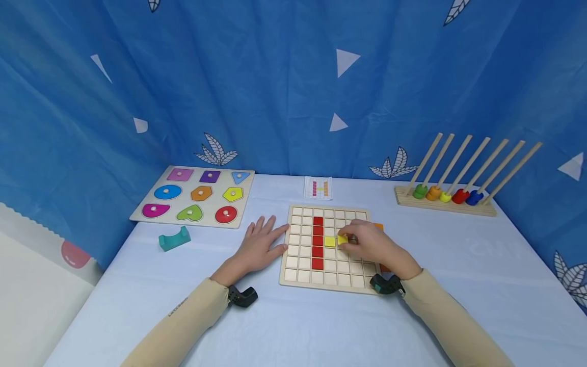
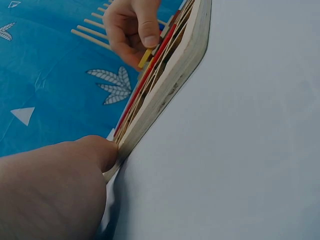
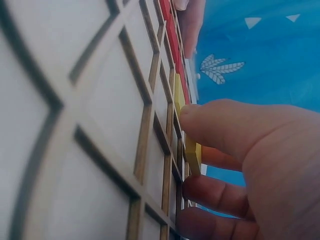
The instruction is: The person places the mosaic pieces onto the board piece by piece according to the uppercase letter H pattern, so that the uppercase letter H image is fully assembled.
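Pinching small yellow square tile [image 1: 342,239], right hand [image 1: 372,244] lowers it onto wooden grid board [image 1: 302,275], just beside seated yellow tile [image 1: 329,241]. Left hand [image 1: 259,248] flat, fingers straight, touching board's left edge.

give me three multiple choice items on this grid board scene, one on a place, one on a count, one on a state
1. Where does the teal block lie?
A. on the grid board
B. on the table in front of the shape puzzle
C. on the peg rack

2. How many red tiles stand in the grid board?
A. two
B. four
C. seven

3. What is the right hand doing?
A. pinching a yellow tile
B. lying flat on the table
C. gripping a ring

Answers: 1 B, it sits on the cloth below the shape puzzle. 2 B, one column of four. 3 A, its fingers pinch the yellow tile over a cell, while the left hand rests flat at the board's edge.
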Demonstrator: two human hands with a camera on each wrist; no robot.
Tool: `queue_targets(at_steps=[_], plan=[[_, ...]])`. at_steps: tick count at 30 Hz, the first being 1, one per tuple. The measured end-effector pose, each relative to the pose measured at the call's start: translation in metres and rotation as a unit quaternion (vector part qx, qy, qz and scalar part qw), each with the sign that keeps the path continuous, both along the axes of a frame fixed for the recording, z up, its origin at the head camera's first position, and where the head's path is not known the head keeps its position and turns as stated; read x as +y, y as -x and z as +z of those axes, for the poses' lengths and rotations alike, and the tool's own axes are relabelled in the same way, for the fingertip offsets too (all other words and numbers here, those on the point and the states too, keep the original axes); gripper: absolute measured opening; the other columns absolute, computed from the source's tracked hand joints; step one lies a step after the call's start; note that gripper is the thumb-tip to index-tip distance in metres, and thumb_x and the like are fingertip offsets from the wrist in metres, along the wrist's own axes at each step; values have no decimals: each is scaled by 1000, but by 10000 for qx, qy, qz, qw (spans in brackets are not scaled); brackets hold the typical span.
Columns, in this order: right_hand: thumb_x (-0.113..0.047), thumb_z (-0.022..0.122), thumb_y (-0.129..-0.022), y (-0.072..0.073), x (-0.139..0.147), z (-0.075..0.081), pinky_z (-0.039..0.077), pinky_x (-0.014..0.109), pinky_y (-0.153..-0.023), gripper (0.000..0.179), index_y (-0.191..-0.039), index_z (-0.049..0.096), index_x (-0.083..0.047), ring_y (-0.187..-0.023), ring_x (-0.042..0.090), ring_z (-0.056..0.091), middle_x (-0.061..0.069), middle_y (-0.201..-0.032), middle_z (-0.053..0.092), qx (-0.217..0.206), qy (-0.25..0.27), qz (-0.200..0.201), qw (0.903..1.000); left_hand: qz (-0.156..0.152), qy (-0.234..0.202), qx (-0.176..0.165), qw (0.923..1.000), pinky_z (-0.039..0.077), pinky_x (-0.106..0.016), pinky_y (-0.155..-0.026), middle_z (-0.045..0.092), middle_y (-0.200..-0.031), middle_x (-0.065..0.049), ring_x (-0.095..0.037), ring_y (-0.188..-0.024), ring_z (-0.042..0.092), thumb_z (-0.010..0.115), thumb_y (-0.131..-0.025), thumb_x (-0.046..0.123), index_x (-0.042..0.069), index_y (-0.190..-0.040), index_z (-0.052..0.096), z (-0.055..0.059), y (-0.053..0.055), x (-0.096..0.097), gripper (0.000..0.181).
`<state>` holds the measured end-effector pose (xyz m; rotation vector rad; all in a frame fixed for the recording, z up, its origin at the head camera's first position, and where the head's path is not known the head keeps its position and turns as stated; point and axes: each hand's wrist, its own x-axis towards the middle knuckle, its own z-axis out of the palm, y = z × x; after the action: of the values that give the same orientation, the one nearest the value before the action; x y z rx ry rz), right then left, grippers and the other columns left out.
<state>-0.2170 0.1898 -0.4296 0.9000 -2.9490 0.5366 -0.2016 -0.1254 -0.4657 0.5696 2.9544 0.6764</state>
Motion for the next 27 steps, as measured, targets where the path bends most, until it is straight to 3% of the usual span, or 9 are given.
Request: queue_targets(at_steps=[20,27], plan=[[-25,81,-86,-2,1,-1,41,22,-63,27,-108,78,-10,-71,6,46,-4,-85,64,-50,173,72,9998,15,-11,-119,9999,8,-68,-125,25,-169,-18,-47,-158,10,57,-99,45,23,-156,44,1,0,0,62],[-24,81,-85,-1,1,-3,41,22,-62,26,-107,77,-11,-71,6,46,-4,-85,63,-22,195,106,9998,-13,-112,37,9999,10,-70,-124,29,-167,-21,-50,-156,14,58,-99,42,19,-154,47,0,-1,0,61]])
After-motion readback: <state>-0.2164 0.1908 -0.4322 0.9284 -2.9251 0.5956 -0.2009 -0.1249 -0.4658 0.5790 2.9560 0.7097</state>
